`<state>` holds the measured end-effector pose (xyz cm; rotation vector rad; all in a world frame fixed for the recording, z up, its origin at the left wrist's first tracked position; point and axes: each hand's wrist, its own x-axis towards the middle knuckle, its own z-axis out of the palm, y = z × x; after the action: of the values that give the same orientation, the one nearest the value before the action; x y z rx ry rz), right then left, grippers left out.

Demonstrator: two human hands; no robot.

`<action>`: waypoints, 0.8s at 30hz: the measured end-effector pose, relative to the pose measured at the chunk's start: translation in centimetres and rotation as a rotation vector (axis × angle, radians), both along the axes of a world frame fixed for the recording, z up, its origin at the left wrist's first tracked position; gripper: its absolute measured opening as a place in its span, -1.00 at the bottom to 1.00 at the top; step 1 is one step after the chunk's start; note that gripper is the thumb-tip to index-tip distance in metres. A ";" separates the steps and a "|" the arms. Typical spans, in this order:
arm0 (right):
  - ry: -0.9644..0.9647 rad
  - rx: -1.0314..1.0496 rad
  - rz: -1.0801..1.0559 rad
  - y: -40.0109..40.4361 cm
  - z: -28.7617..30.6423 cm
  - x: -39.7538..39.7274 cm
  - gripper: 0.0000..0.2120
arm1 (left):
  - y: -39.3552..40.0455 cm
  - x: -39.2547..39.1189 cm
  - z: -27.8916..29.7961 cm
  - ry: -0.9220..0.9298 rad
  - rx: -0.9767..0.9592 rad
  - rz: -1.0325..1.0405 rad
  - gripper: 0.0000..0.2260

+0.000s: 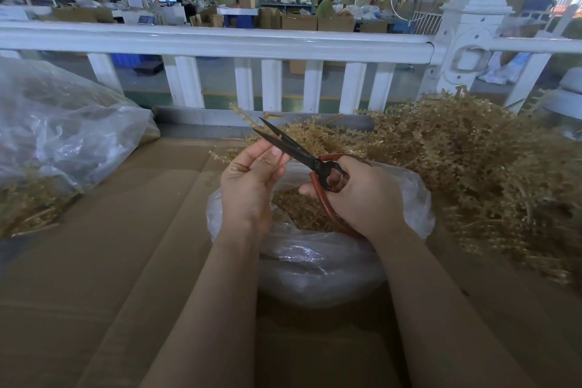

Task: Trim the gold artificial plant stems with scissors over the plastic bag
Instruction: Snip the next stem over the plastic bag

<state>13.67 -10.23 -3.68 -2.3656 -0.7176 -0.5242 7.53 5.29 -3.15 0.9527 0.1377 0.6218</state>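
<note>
Above the open plastic bag (318,258) on the cardboard-covered tabletop (110,261), the left hand (248,179) pinches a gold stem (241,113) in a closed grip. The right hand (362,195) grips the red handles of the scissors (302,154), their dark blades parted around the stem. Gold clippings lie inside the bag; a heap of gold stems (472,161) lies right of it.
</note>
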 end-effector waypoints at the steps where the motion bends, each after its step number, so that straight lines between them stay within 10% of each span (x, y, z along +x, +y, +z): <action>1: -0.005 0.000 -0.005 0.0 0.0 0.0 -0.43 | -0.1 0.0 0.0 0.002 0.014 -0.015 -0.86; 24: -0.032 0.024 0.037 0.0 0.2 -0.1 -0.30 | -0.2 -0.2 0.4 -0.002 -0.026 -0.108 -0.86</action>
<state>13.58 -10.23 -3.47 -2.3223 -0.7635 -0.5528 7.38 5.05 -2.75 0.9278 0.0914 0.5203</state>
